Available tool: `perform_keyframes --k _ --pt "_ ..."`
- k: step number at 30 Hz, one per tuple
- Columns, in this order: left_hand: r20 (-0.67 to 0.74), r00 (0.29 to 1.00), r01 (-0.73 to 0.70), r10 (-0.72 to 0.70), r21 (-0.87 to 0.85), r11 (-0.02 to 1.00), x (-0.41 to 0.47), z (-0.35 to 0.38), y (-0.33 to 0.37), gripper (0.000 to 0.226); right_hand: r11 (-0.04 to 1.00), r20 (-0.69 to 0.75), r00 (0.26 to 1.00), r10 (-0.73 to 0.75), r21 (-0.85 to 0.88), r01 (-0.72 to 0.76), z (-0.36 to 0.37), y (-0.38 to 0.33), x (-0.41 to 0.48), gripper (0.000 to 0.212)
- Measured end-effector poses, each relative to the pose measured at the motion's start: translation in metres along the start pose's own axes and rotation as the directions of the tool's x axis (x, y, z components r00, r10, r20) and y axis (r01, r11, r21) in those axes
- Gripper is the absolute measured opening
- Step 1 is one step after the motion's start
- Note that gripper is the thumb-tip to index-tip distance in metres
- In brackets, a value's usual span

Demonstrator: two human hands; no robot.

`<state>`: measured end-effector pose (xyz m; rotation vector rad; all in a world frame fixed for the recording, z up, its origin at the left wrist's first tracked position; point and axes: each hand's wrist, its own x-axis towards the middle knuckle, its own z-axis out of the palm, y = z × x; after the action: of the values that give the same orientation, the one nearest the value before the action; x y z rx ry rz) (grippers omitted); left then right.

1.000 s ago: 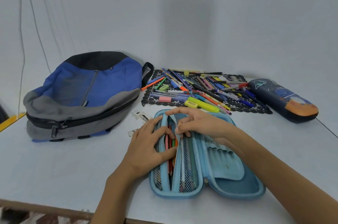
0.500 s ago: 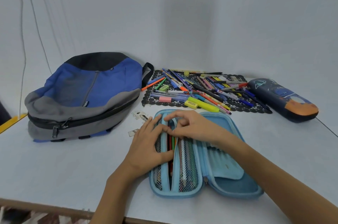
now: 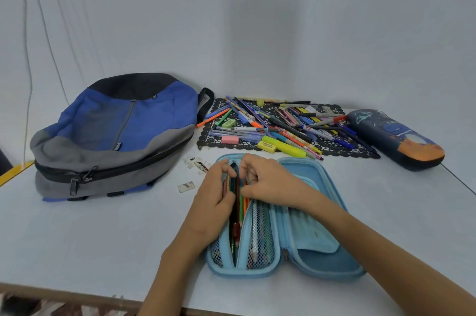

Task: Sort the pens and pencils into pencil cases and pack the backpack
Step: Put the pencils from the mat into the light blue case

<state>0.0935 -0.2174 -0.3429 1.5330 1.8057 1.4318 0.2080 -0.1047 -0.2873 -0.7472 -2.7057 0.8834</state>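
**Both hands at the open pencil case.** The grip of your left hand (image 3: 212, 197) was closed. Its fingers curled over the upper ends of the bundle of coloured wooden pencils (image 3: 238, 215), apparently to press them flat into their compartment. The grip of your right hand (image 3: 270, 179) was narrow. Thumb and curled fingers seemed to pinch the top edge of the blue-bordered mesh divider (image 3: 261, 233) and hold it to the right, so that the slot gaped; your knuckles hid the exact contact.

Both hands met at the far end of the light-blue hard-shell pencil case (image 3: 322, 259), which lay opened flat on the pale grey tabletop (image 3: 103, 238) directly before you. Its left half held the pencils lengthwise, side by side, with red, green and orange shafts showing. Its right half showed only a soft blue flap and looked unfilled.

Beyond the case, the black lace-patterned mat (image 3: 208, 140) carried the unsorted heap of pens and markers (image 3: 288, 122), so the sorting was judged far from finished. The dark navy hard pencil case with an orange end (image 3: 394, 138) lay closed just right of the mat, presumably reserved for the pens. The blue, grey and black fabric backpack (image 3: 116, 135) lay on its back at the left, its main zip seemingly closed, not yet packed.
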Motion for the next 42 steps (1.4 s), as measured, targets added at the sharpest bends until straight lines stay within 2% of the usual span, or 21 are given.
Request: perform_keyframes --k 7,11,16,27,42 --pt "0.003 1.0 -0.007 0.008 -0.083 0.997 -0.0024 -0.0009 0.0025 0.049 1.0 -0.008 1.0 -0.01 0.003 0.01 0.0005 0.0021 0.0 0.02" --pt "0.021 1.0 -0.002 0.003 -0.072 0.997 -0.0032 -0.0005 0.0035 0.051 1.0 -0.016 1.0 -0.009 0.016 0.009 0.0004 0.0023 0.0001 0.018" --pt "0.05 0.999 -0.015 0.018 -0.05 0.999 -0.0032 -0.0013 0.0024 0.064 0.999 -0.015 1.0 -0.007 0.034 0.008 -0.0004 0.0032 -0.0006 0.015" --pt "0.092 0.996 -0.008 0.014 -0.067 0.998 -0.001 -0.0049 0.0009 0.067 0.999 -0.007 1.0 0.009 0.04 -0.009 -0.0024 0.0003 -0.0029 0.02" --pt "0.068 0.998 -0.017 0.018 -0.024 1.0 -0.0047 -0.0045 0.0028 0.055 0.997 0.002 1.0 -0.005 0.082 0.005 -0.0022 0.0046 -0.0024 0.022"
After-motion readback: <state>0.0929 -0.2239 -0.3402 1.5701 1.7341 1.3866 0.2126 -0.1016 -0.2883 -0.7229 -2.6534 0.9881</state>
